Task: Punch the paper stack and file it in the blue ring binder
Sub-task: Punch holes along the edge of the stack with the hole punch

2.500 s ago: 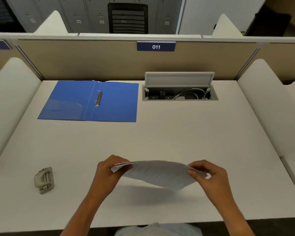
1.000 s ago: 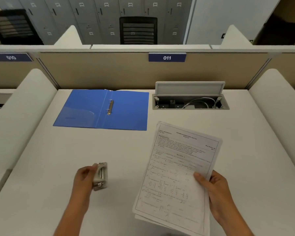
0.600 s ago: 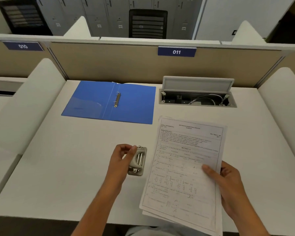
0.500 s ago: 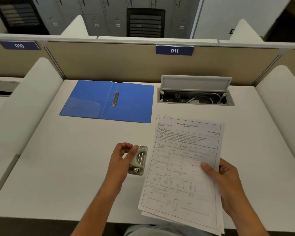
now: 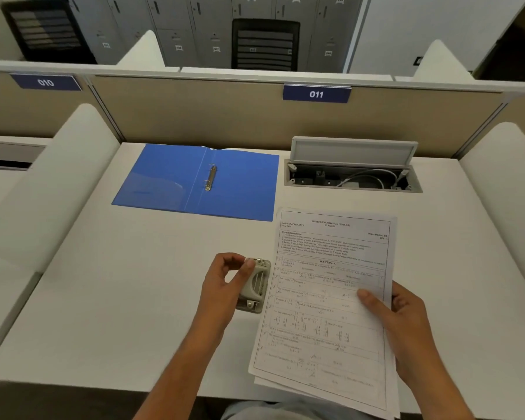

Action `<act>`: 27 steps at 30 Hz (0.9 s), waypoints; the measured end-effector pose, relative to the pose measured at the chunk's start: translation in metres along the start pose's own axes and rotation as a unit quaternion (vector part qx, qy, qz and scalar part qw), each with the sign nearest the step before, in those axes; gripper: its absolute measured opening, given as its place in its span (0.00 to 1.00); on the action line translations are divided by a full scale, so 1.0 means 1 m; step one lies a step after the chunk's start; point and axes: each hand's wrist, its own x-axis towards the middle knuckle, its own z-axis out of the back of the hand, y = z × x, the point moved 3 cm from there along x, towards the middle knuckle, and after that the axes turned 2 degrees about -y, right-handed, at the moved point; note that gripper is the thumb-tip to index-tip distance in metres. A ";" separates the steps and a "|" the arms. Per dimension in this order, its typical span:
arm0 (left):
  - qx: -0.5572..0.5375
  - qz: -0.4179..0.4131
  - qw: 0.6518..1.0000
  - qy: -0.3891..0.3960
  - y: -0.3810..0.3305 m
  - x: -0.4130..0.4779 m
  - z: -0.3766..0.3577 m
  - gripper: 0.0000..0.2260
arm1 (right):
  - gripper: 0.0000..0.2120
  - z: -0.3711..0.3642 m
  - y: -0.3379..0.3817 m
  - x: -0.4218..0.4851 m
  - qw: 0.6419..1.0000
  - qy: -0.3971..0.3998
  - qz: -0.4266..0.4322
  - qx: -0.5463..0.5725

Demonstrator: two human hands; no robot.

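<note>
A printed paper stack (image 5: 325, 301) hovers tilted over the desk's near right part, pinched at its right edge by my right hand (image 5: 406, 322), thumb on top. Its left edge lies against a small grey hole punch (image 5: 255, 286) that sits on the desk. My left hand (image 5: 225, 286) grips the punch from the left, fingers curled over its far end. The blue ring binder (image 5: 164, 180) lies open and flat at the far left, its metal rings (image 5: 210, 177) at the spine.
An open cable box (image 5: 352, 177) with its lid up sits in the white desk (image 5: 119, 298) at the far right. White side dividers (image 5: 58, 177) flank the desk, and a beige partition labelled 011 closes the back.
My left hand fetched the punch from the desk's left and brought it beside the stack. My right hand turned the stack flat and moved its left edge up to the punch.
</note>
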 end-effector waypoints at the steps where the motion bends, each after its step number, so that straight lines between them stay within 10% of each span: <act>1: -0.004 0.001 1.000 0.000 0.000 0.000 0.001 0.10 | 0.12 0.000 0.001 0.000 1.000 -0.001 0.002 0.002; 27: 0.020 0.020 0.999 0.021 0.001 0.001 -0.008 0.13 | 0.12 -0.007 0.011 -0.006 0.999 0.006 0.033 -0.027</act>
